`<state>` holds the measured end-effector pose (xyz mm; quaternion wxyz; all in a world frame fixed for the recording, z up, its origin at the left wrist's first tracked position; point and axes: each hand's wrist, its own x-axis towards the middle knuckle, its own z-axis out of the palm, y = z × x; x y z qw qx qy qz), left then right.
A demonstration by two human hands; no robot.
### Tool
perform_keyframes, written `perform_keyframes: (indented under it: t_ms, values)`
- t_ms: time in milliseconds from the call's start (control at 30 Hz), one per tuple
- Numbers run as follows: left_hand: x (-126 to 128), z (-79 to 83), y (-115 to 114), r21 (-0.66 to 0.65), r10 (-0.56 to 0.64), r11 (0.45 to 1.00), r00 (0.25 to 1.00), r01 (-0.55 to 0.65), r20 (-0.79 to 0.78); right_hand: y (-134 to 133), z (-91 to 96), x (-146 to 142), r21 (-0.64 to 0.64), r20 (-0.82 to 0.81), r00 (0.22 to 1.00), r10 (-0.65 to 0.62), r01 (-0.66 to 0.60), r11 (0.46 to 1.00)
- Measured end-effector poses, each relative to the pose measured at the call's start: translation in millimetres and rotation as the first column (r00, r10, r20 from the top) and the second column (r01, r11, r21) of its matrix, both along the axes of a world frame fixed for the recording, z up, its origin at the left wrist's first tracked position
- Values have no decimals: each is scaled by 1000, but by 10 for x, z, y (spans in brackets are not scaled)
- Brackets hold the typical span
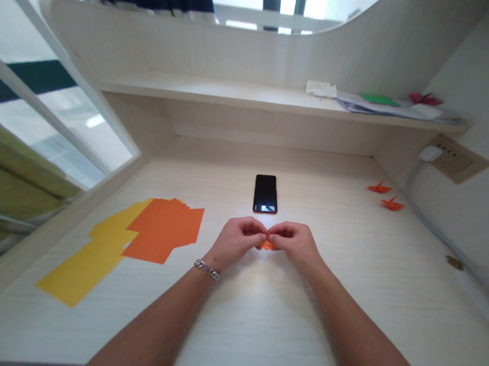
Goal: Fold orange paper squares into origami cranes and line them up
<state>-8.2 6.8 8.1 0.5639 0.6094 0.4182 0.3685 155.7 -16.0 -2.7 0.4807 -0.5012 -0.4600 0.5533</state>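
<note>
My left hand [236,240] and my right hand [294,244] meet at the middle of the pale wood-grain desk [261,316]. Their fingertips pinch a small folded piece of orange paper [268,245], mostly hidden by my fingers. A black smartphone [266,193] lies face up just beyond my hands. To the left of my left hand lie overlapping orange paper sheets [162,230] on top of yellow paper sheets [92,265]. A metal chain bracelet [207,269] circles my left wrist.
Two small orange origami cranes [380,187] [392,203] sit at the desk's right. A cable [432,222] runs below a wall socket panel [453,158]. The shelf [200,89] above holds papers [382,106] and a red paper figure [424,98]. A window [45,110] is at left.
</note>
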Motion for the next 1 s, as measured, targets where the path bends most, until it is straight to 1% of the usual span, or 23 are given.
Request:
perform_keyframes:
  t_ms: [167,300,533,700,833,933,1000]
  values:
    - [21,23,-12,11,46,999,998,-46,32,-15,38,-45,-54,-91,994,-58,53,997]
    - [20,33,-17,7,51,999,997,-51,57,-28,77,-47,-85,-154,987,-52,39,996]
    - [8,61,-16,-11,43,999,996,-42,74,-28,82,-41,-74,-143,987,-66,56,996]
    - [-6,26,0,-7,29,1000,998,-28,50,-27,96,-28,-85,-164,985,-47,34,996]
    - [-5,2,-1,25,18,1000,1000,-18,20,-14,76,-15,-100,-213,977,-32,11,995]
    - [-2,2,-5,21,7,1000,1000,-8,25,-2,38,-10,-85,-193,981,-35,19,996]
    - [-2,4,-5,-11,9,1000,998,-8,57,1,15,-7,-62,-165,986,-35,25,998]
